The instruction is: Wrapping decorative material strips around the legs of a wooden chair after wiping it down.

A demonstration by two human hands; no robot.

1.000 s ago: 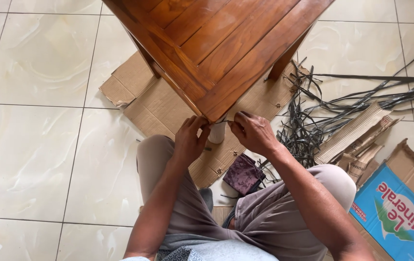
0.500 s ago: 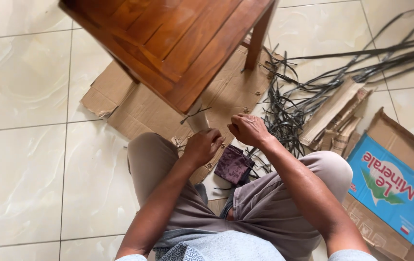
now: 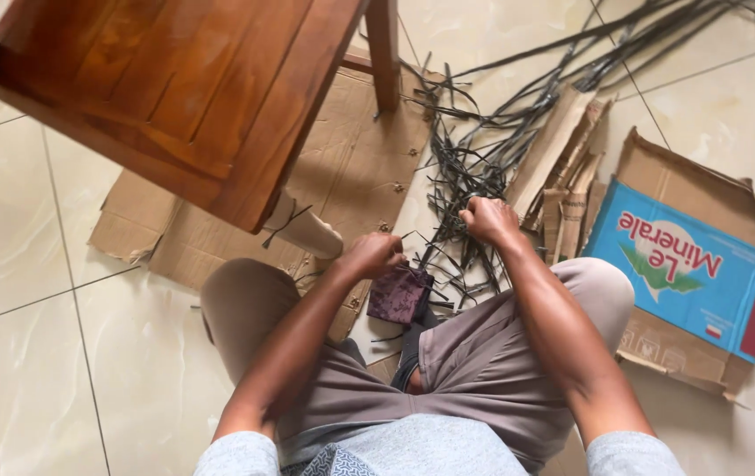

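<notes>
Nearby, dark straps (image 3: pixel 483 150), flattened cardboard (image 3: pixel 342 176), wooden table (image 3: pixel 174 88), purple pouch (image 3: pixel 399 295).

Reddish-brown wooden table (image 3: pixel 174 88), plain tan cardboard (image 3: pixel 351 167), dark grey straps (image 3: pixel 474 159), a purple patterned pouch (image 3: pixel 399 295), blue-and-red box panel (image 3: pixel 686 269), glossy cream marbled floor (image 3: pixel 25 353).

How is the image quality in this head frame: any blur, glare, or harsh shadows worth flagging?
Head view: soft, even daylight with no harsh shadows; mild sheen on the glossy floor tiles, nothing blown out. The left hand, right hand and black strips are reasonably sharp. The wooden table is slightly soft near the top edge, and the wide lens slants the tile lines.
</notes>
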